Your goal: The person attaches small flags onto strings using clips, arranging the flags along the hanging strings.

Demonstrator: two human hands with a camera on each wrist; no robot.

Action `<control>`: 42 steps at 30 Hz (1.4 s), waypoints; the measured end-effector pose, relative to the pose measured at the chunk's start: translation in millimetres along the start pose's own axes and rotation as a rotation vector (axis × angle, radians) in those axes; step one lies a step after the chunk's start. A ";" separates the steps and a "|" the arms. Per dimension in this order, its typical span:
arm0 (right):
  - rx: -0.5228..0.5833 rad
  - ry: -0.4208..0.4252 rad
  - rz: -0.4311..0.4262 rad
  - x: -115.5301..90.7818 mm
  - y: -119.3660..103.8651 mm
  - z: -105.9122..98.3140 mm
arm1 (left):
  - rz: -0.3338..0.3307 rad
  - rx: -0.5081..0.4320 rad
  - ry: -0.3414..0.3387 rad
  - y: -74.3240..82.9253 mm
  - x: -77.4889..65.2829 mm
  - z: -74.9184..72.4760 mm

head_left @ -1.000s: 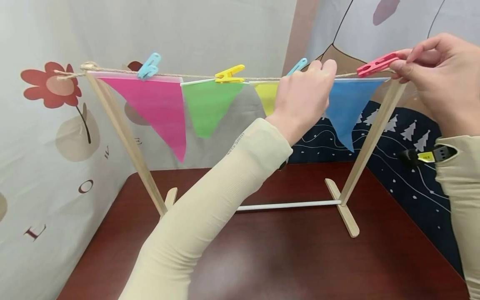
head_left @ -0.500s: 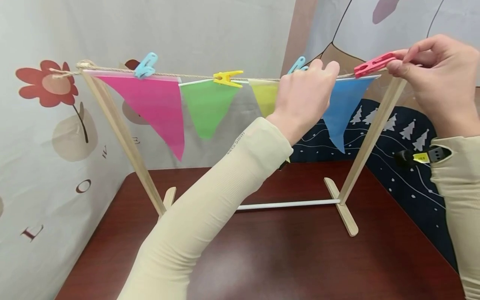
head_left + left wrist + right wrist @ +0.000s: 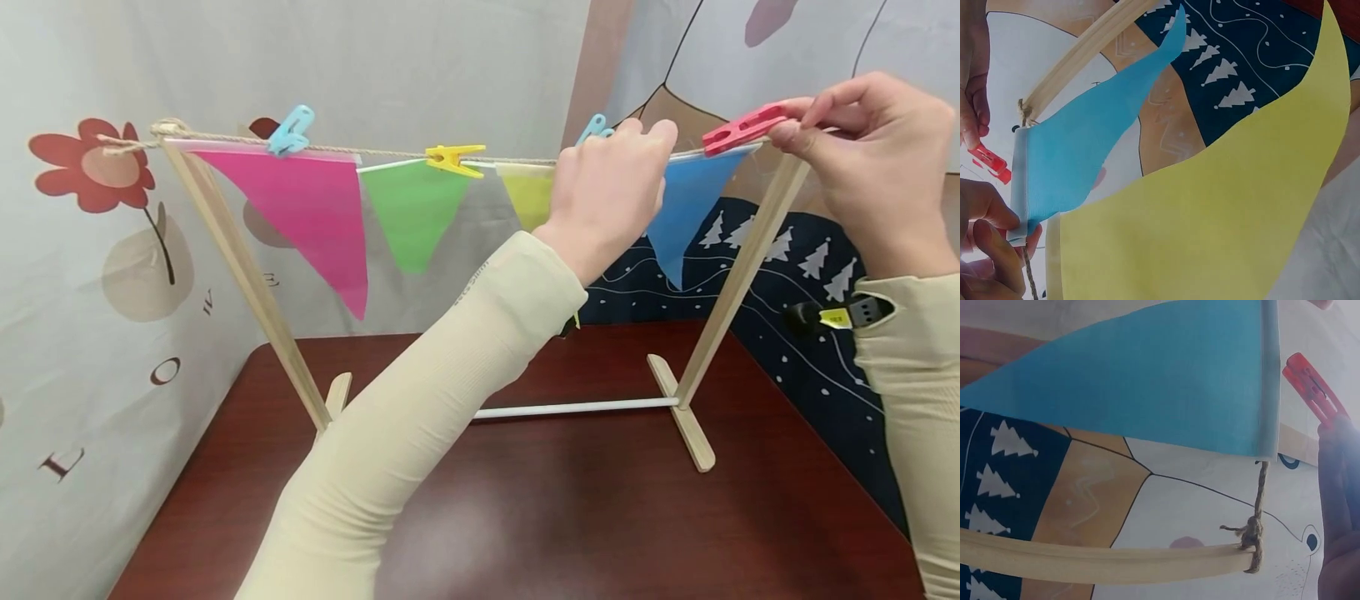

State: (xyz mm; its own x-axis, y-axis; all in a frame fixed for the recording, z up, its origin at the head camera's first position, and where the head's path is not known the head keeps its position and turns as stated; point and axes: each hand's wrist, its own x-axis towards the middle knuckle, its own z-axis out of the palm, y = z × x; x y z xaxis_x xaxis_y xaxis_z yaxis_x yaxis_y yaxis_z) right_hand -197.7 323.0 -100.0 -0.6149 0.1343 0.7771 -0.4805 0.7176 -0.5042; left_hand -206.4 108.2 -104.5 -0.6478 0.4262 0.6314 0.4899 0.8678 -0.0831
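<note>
In the head view my left hand [image 3: 611,187] is at the twine line, between the yellow pennant [image 3: 527,196] and the blue pennant [image 3: 693,200]. Its thumb and fingers pinch the blue pennant's white top band [image 3: 1019,181] against the twine, as the left wrist view shows. My right hand [image 3: 888,162] holds a red clothespin [image 3: 742,131] by its end, between thumb and index finger. The clothespin tilts down toward the band of the blue pennant, near its right end. Part of the yellow pennant is hidden behind my left hand and sleeve.
Pink [image 3: 311,208] and green [image 3: 415,208] pennants hang further left, with a blue clothespin [image 3: 291,132] and a yellow clothespin [image 3: 455,160] on them. Another blue clothespin [image 3: 595,127] shows behind my left hand. A wooden stand [image 3: 750,275] carries the line above a dark red table [image 3: 525,517].
The blue pennant has slid and swung slightly left, away from the right post. My right hand and the red clothespin have shifted a little left. The yellow clothespin has tipped.
</note>
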 end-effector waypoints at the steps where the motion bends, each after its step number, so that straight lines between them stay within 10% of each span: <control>1: 0.001 -0.001 -0.008 0.1 -0.4 1.0 | -0.002 -0.002 -0.006 0.0 0.2 -0.4; 27: -0.135 -0.016 -0.163 -1.9 0.0 6.7 | 0.026 -0.027 -0.066 -1.6 -1.0 -3.2; 42: -0.118 -0.074 -0.103 -3.3 0.5 4.0 | 0.024 -0.047 -0.090 -3.6 -3.1 -3.4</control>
State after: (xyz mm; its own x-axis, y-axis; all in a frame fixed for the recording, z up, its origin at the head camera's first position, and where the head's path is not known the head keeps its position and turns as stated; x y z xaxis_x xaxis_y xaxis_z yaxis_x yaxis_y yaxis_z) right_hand -198.5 320.2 -104.3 -0.6122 0.0082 0.7906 -0.4697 0.8006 -0.3721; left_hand -204.2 102.9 -103.5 -0.6844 0.4695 0.5579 0.5310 0.8452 -0.0599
